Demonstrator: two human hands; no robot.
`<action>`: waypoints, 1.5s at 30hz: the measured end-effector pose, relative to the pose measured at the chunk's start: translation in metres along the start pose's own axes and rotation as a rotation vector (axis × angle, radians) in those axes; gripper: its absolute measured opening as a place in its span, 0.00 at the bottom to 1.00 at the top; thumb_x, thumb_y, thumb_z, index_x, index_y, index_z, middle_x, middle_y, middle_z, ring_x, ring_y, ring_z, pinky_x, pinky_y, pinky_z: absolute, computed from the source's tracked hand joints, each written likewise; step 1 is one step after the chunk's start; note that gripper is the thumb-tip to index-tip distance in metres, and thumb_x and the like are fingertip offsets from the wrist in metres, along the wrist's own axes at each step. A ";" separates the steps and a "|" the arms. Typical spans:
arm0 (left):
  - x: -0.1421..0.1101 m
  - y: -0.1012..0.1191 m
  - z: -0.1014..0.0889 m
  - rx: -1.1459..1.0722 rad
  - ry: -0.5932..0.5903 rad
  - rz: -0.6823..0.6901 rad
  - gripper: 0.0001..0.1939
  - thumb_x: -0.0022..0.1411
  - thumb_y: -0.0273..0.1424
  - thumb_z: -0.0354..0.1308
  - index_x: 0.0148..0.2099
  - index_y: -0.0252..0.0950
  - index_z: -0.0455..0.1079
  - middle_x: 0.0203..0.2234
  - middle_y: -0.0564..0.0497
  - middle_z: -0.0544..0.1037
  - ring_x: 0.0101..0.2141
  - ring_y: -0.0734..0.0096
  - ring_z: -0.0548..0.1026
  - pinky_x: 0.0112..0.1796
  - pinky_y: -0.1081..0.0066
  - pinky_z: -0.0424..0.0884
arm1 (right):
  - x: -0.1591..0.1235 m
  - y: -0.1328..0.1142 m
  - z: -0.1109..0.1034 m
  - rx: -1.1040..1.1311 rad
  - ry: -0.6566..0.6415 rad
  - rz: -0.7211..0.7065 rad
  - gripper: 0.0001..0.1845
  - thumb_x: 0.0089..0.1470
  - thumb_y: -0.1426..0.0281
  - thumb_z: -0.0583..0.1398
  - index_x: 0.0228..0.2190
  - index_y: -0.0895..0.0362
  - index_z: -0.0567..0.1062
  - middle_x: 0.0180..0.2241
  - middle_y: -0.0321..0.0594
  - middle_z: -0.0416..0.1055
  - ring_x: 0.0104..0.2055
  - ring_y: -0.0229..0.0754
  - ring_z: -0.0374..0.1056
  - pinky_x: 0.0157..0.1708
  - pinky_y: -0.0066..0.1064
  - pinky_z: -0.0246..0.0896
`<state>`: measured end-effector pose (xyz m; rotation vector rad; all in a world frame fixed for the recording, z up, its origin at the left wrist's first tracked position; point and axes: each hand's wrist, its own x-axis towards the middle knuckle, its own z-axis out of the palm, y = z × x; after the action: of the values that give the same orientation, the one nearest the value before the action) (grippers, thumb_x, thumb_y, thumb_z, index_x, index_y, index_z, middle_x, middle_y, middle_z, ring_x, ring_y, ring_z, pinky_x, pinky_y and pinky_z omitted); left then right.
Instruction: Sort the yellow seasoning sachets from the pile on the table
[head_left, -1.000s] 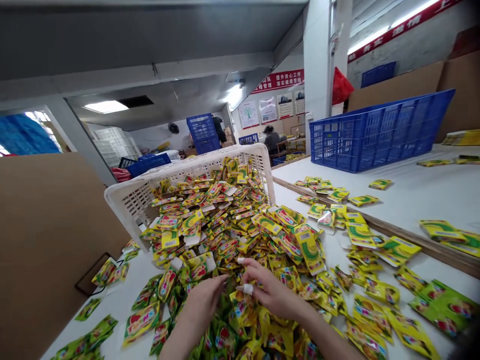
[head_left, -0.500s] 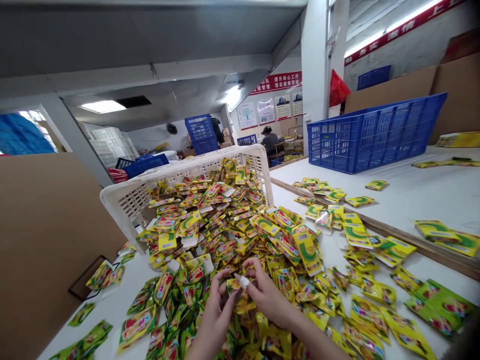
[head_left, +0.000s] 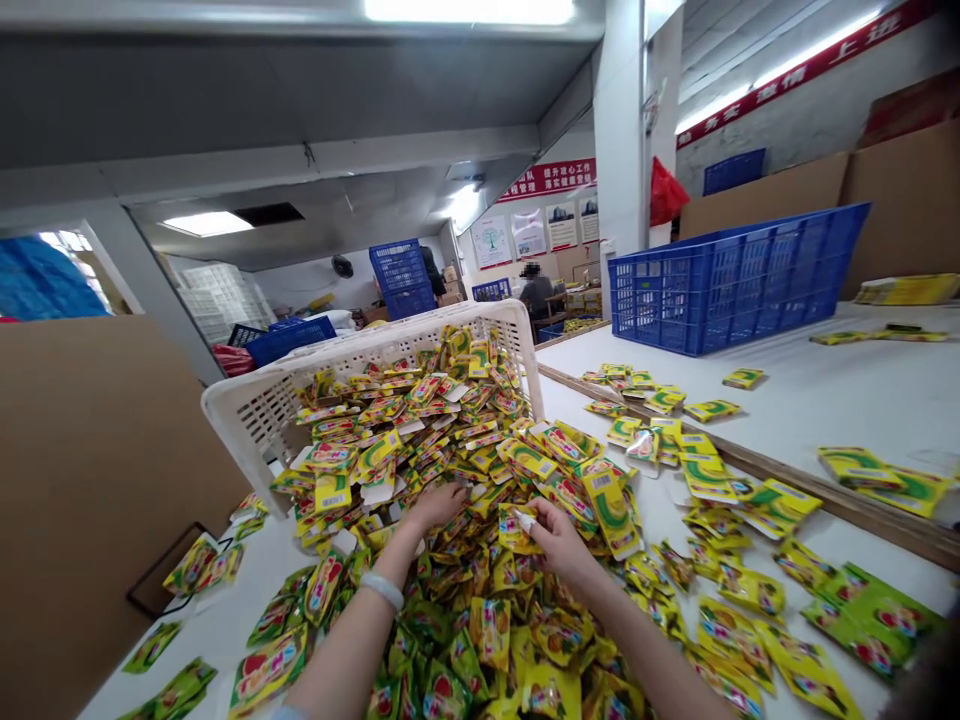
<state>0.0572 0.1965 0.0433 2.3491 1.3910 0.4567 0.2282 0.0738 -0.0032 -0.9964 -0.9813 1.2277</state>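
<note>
I had the hands apart: the right hand (head_left: 560,541) pinched a yellow packet (head_left: 516,530) above the pile (head_left: 491,632); the left hand (head_left: 441,506) touched the boxes spilling from the basket (head_left: 480,312), its grip unclear.

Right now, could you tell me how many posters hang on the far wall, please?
4, in a row: tree poster leftmost, pinkish poster next, third poster right of that, and fourth poster beside the white pillar, which may hide more.

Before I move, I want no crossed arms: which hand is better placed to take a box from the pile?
Probably the left hand: it reaches onto the boxes, though its grip is unclear, while the right hand holds a yellow packet.
</note>
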 end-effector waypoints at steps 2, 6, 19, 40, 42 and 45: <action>0.014 -0.006 0.000 0.048 -0.092 -0.038 0.13 0.57 0.36 0.56 0.41 0.32 0.68 0.41 0.47 0.72 0.45 0.59 0.68 0.48 0.52 0.60 | 0.003 0.003 -0.003 0.005 -0.008 -0.038 0.18 0.43 0.54 0.58 0.28 0.55 0.62 0.22 0.29 0.58 0.20 0.32 0.55 0.16 0.23 0.52; 0.015 -0.011 0.001 0.090 -0.105 -0.097 0.15 0.51 0.34 0.61 0.42 0.33 0.67 0.46 0.46 0.68 0.52 0.52 0.59 0.52 0.45 0.49 | 0.009 0.010 -0.008 0.009 -0.026 -0.119 0.19 0.42 0.55 0.59 0.30 0.56 0.64 0.26 0.32 0.62 0.26 0.35 0.58 0.24 0.25 0.55; -0.111 0.043 0.012 -0.720 -0.284 -0.048 0.21 0.50 0.39 0.57 0.45 0.33 0.64 0.39 0.46 0.74 0.42 0.60 0.70 0.44 0.67 0.65 | -0.026 -0.032 0.014 0.117 -0.077 -0.112 0.16 0.45 0.58 0.60 0.30 0.54 0.62 0.23 0.29 0.58 0.21 0.31 0.55 0.18 0.23 0.53; -0.124 0.047 0.015 -0.915 -0.500 -0.203 0.17 0.41 0.26 0.60 0.38 0.34 0.65 0.26 0.55 0.72 0.24 0.72 0.67 0.29 0.72 0.65 | -0.027 -0.016 0.015 -0.357 -0.264 -0.325 0.04 0.45 0.77 0.57 0.25 0.57 0.69 0.24 0.32 0.62 0.24 0.34 0.60 0.24 0.25 0.54; -0.126 0.047 0.013 -0.945 -0.485 -0.204 0.16 0.41 0.27 0.60 0.36 0.33 0.66 0.25 0.55 0.71 0.25 0.73 0.67 0.29 0.72 0.64 | -0.028 -0.014 0.020 -0.372 -0.252 -0.376 0.05 0.43 0.78 0.58 0.21 0.57 0.71 0.26 0.34 0.64 0.28 0.35 0.60 0.27 0.26 0.53; -0.128 0.044 0.012 -1.005 -0.455 -0.209 0.15 0.41 0.28 0.61 0.35 0.33 0.67 0.24 0.54 0.71 0.26 0.71 0.67 0.30 0.73 0.64 | -0.034 -0.016 0.026 -0.373 -0.302 -0.375 0.08 0.46 0.77 0.55 0.23 0.57 0.74 0.24 0.34 0.65 0.27 0.35 0.60 0.27 0.26 0.53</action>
<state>0.0373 0.0615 0.0428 1.3563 0.8610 0.3921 0.2049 0.0403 0.0175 -0.8668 -1.5991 0.9105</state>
